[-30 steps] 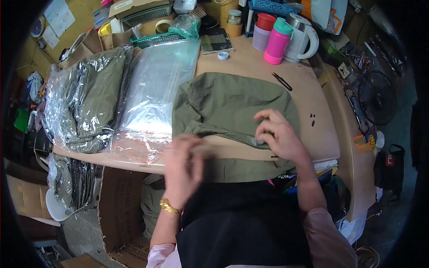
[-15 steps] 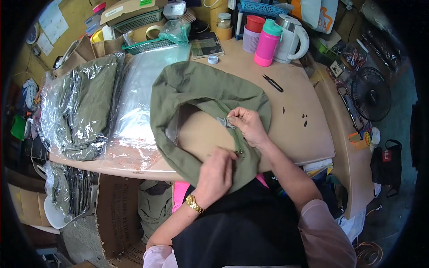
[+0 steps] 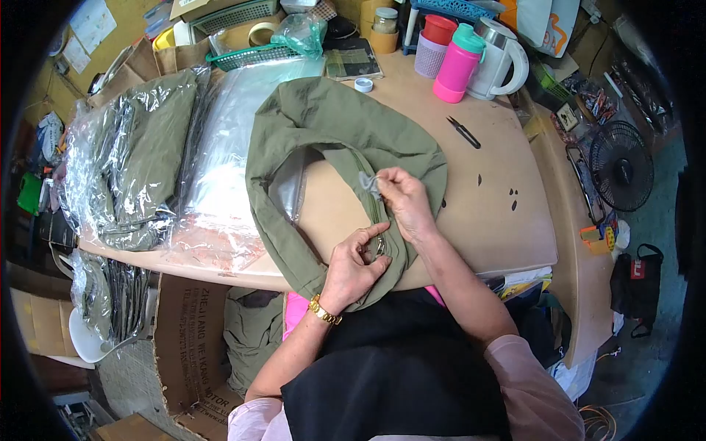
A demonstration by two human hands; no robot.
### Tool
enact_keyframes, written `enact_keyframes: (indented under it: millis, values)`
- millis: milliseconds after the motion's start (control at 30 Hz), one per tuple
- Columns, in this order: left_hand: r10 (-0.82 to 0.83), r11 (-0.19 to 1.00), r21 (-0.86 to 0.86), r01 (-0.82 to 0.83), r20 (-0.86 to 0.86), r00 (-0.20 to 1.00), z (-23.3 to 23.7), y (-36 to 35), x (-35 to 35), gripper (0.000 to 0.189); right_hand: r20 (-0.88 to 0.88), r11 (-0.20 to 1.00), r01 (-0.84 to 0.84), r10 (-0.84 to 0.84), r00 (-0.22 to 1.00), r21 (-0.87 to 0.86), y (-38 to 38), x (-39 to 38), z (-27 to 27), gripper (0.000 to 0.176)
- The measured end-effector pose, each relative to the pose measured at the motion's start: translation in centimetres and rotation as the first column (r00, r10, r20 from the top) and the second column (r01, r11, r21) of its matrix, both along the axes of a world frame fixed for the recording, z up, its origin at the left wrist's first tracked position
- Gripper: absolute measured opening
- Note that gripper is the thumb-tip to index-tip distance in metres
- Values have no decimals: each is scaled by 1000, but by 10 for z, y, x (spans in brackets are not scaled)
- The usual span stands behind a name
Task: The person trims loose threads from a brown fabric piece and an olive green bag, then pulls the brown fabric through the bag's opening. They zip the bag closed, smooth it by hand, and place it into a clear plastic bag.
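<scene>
An olive green cloth bag (image 3: pixel 346 117) lies on the brown table, its strap forming a loop round an opening. A zipper (image 3: pixel 371 202) runs along its inner edge. My right hand (image 3: pixel 406 202) pinches a small grey piece of material (image 3: pixel 369 184) beside the upper part of the zipper. Lower down, my left hand (image 3: pixel 353 270), with a gold watch on the wrist, rests on the cloth, thumb and forefinger curled around the metal zipper pull (image 3: pixel 380 244).
Plastic-wrapped green goods (image 3: pixel 158 154) and clear plastic sleeves (image 3: pixel 228 140) lie left. Black snips (image 3: pixel 463 132) are right of the bag. A pink bottle (image 3: pixel 457 66), kettle (image 3: pixel 496 62) and green basket (image 3: pixel 257 55) stand behind; a fan (image 3: pixel 621 165) is at far right.
My left hand has moved onto the zipper pull, with thumb and forefinger now around it. My right hand still pinches the grey piece, now slightly higher. The view has shifted a little.
</scene>
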State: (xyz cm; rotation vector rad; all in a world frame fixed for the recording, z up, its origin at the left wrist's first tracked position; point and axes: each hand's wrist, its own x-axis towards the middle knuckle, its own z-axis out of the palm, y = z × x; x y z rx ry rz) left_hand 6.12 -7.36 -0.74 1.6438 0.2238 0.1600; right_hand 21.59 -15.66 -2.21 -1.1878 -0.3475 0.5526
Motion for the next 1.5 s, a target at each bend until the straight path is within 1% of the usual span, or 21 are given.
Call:
enact_keyframes:
  millis: [67,100,200,267,300,367,433,500,567,700,767,900,1000,1067,1167,1233,1300,1367,1433,1467,1500]
  values:
    - [-71,993,-102,62,-92,993,4,3,0,60,107,978,197,-204,973,65,-9,-2,14,7]
    - [-70,993,-104,60,-94,993,5,7,-1,60,197,966,255,-259,946,46,-16,1,16,7]
    - [-150,975,-175,138,-56,987,3,12,0,63,152,978,184,-197,969,98,-39,-8,37,5]
    - [-67,973,-220,64,-8,998,-4,8,3,63,104,993,48,-59,993,106,-48,-24,48,6]
    - [-69,972,-224,65,-9,998,-5,6,3,63,103,994,49,-60,993,102,-50,-29,46,6]
    - [-35,965,-262,27,-26,999,-2,4,4,62,-7,980,-101,104,995,169,-49,-39,40,9]
    - [-38,978,-207,31,-28,999,11,5,0,61,-18,983,-100,104,994,157,-48,-43,26,10]
    - [-39,988,-152,34,-29,999,15,6,-1,60,-117,991,-51,65,991,125,-50,-40,4,10]
    - [-45,904,-422,71,71,996,10,8,-2,55,-126,991,-23,40,991,133,-52,-39,-2,10]
    - [-114,918,-377,124,48,992,-2,13,-1,47,-129,992,-11,27,991,128,-55,-39,0,10]
    - [22,932,-360,-39,-51,998,1,8,1,45,-132,991,-21,39,990,135,-55,-39,0,11]
    - [27,927,-371,-49,-63,998,2,6,0,40,-167,989,-23,47,985,144,-55,-42,6,10]
    - [9,962,-272,-5,15,1000,-1,3,0,32,-178,990,-20,45,983,141,-53,-45,7,10]
    - [7,927,-373,33,104,995,-7,8,0,31,-181,988,-27,54,982,149,-53,-46,7,9]
    - [-66,918,-390,73,31,997,-5,18,-3,33,-162,986,-53,79,984,157,-57,-45,7,10]
    - [-52,925,-377,52,9,999,4,13,-3,33,-210,982,-63,100,973,175,-59,-43,8,11]
    - [69,888,-457,-50,25,997,13,8,-1,29,-224,986,-44,80,971,158,-61,-46,18,12]
    - [71,898,-435,-67,-6,997,11,10,-1,28,-238,990,-24,57,970,140,-65,-48,23,13]
    - [68,908,-413,-78,-39,997,5,10,-1,28,61,1000,-8,7,998,27,-70,-53,24,15]
    - [97,896,-436,-84,8,995,-1,10,1,26,61,1000,-6,4,998,28,-71,-58,28,15]
    - [127,885,-458,-88,55,990,-5,10,2,25,127,998,29,-22,992,-54,-70,-64,33,17]
